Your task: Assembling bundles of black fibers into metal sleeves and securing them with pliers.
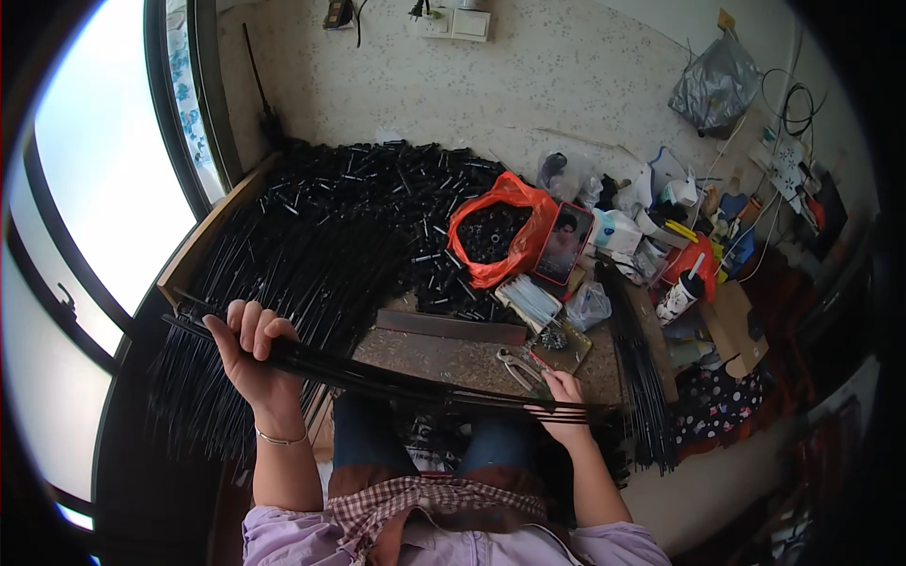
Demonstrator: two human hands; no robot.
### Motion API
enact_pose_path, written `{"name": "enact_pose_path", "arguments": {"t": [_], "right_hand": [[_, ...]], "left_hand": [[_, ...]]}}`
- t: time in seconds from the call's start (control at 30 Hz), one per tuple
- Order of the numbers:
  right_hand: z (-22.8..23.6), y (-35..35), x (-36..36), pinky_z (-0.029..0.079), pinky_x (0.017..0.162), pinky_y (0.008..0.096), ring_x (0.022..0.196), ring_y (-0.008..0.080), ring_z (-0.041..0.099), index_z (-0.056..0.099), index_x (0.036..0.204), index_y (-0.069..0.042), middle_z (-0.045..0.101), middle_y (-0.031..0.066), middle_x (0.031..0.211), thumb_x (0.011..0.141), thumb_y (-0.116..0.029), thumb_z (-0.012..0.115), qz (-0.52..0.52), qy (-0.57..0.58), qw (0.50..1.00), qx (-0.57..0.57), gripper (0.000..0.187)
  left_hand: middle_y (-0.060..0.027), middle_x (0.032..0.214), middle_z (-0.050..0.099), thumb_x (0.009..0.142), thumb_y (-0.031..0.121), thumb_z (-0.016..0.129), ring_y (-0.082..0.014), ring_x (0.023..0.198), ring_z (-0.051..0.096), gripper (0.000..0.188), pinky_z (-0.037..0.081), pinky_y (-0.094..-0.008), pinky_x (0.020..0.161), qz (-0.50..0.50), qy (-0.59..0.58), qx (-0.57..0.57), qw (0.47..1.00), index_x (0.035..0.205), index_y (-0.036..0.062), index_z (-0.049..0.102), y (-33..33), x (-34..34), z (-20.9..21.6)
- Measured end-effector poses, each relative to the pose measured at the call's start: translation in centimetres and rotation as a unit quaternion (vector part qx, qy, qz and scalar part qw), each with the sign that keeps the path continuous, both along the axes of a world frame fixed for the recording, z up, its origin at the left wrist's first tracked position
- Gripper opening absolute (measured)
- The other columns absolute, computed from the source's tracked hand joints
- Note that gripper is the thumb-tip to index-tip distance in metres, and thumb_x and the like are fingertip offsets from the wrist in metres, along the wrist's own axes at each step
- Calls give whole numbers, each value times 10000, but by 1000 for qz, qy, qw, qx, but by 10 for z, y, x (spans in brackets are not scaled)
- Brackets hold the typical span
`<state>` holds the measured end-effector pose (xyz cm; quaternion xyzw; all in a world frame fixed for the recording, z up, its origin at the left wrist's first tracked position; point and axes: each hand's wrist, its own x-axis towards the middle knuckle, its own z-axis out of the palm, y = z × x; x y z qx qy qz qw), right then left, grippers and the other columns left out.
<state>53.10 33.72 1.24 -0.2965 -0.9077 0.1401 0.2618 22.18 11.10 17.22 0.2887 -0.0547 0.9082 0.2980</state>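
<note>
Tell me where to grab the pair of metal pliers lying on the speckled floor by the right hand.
Take the pair of metal pliers by the two handles, which appear to splay toward the upper left, coming from above. They lie flat on the speckled floor; the other end sits close to the right hand and its bundle of thin black rods.

Black rods (377, 377) (bundled) in both hands (250, 354)

The bundle of thin black rods (377, 379) spans between the left hand (247, 354) and the right hand (564, 406). Metal pliers (517, 366) lie just beyond the right hand, and the orange plastic bag of small black parts (498, 241) sits further behind. A heap of loose black rods (283, 283) spreads beyond the left hand.
</note>
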Motion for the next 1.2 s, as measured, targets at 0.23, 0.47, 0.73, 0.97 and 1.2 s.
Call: {"name": "enact_pose_path", "arguments": {"t": [0.23, 0.47, 0.73, 0.97, 1.2], "right_hand": [[126, -24, 15, 425, 644, 231, 642, 93, 417, 419, 1191, -51, 414, -29, 691, 803, -380, 620, 265, 692, 577, -343, 548], [149, -74, -36, 275, 487, 200, 553, 71, 305, 446, 879, -82, 363, -13, 660, 935, -449, 321, 41, 702, 662, -259, 392], [106, -76, -58, 456, 711, 311, 774, 167, 554, 518, 920, 18, 512, 75, 901, 840, -199, 603, 241, 421, 703, -520, 247], [106, -77, -79, 449, 734, 188, 834, 92, 564, 563, 946, 50, 590, 91, 960, 821, 12, 589, 191, 436, 771, -423, 133], [109, -71, -73, 484, 684, 191, 774, 89, 591, 597, 910, 76, 642, 123, 923, 797, 30, 610, 158, 413, 805, -395, 122]], "left_hand": [[-110, 910, 611, 859, 314, 521, -268, 985, 527, 277, 365, -448, 944, -202, -189, -219, 936, 829, 48, 592, 32, 83, -136], [-132, 1107, 571, 760, 431, 564, -277, 1099, 478, 560, 340, -413, 956, -475, -191, -569, 644, 1153, 42, 482, 42, 113, -310], [-147, 571, 590, 836, 469, 508, -292, 568, 603, 491, 490, -348, 557, 59, 744, -590, 309, 645, 37, 643, 48, 85, -210], [-78, 760, 621, 807, 144, 644, -120, 683, 604, 217, 482, -242, 628, 162, 511, -423, 731, 908, -45, 614, 67, 90, -41], [-112, 861, 572, 795, 118, 634, -156, 749, 560, 310, 447, -251, 664, 201, 547, -386, 715, 1062, -34, 588, 73, 98, -41]]}}
